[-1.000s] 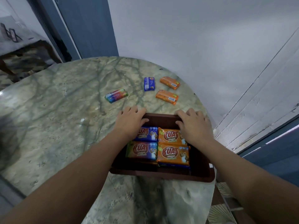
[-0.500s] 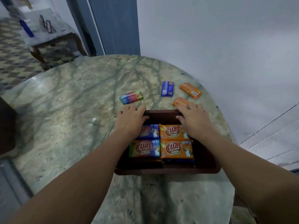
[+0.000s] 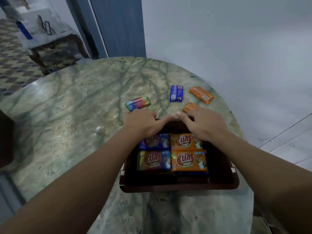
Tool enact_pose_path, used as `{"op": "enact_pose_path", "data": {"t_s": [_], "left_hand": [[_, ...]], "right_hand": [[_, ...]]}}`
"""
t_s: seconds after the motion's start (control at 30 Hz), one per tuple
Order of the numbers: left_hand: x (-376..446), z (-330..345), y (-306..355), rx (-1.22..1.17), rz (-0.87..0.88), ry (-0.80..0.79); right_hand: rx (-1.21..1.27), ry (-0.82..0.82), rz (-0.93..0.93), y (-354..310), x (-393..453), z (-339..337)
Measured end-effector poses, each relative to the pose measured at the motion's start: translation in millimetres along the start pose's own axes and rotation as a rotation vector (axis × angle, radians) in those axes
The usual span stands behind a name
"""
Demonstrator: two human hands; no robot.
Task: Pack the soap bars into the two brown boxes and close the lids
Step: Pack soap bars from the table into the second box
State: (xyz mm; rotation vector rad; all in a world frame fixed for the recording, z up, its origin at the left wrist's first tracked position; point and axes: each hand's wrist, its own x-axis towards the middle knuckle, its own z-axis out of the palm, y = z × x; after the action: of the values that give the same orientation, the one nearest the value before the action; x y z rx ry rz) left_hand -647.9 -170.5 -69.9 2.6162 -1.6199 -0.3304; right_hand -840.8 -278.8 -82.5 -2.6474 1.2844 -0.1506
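Four wrapped soap bars (image 3: 172,153) lay packed two by two in the brown box (image 3: 219,176) nearest me, blue ones on the left, orange on the right, with spare room along the near side and the right wall. I judged them light, stiff little blocks in glossy wrappers, likely slippery, so best pinched across the short sides rather than pressed flat. Above them my left hand (image 3: 141,123) and my right hand (image 3: 205,124) reached over the box's far rim, fingers stretched forward and loosely spread, thumbs nearly meeting in the middle, neither one holding anything that I could tell. Just past my right fingertips, partly hidden by them, sat a loose orange bar (image 3: 190,106); just past my left fingertips lay a multicoloured bar (image 3: 138,103). Farther out on the marble table (image 3: 67,115) were a blue bar (image 3: 176,93) and a second orange bar (image 3: 200,95), both apart from my hands. I saw no lid and no second box.
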Motion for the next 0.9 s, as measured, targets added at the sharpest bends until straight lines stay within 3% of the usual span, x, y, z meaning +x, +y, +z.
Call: {"op": "enact_pose_path", "data": {"t_s": [0.17,0.53,0.63,0.73,0.9], "left_hand": [[64.8,-0.9,2.7,-0.136,-0.106,-0.014],[164.8,53.2,-59.2,0.193,-0.221,-0.161],[170.5,67.8,-64.1,0.177,-0.195,-0.218],[166.5,59.6,-60.3,0.191,-0.142,-0.150],[158.6,52.0,-52.1,0.213,-0.165,-0.220]], "right_hand": [[0.089,-0.246,0.139,12.7,66.9,-7.4],[-0.219,-0.489,0.166,48.9,143.0,40.0],[-0.231,-0.454,0.168,51.6,143.8,51.6],[-0.275,-0.419,0.143,57.2,141.9,57.9],[-0.213,-0.484,0.163,50.4,139.4,55.0]]}}
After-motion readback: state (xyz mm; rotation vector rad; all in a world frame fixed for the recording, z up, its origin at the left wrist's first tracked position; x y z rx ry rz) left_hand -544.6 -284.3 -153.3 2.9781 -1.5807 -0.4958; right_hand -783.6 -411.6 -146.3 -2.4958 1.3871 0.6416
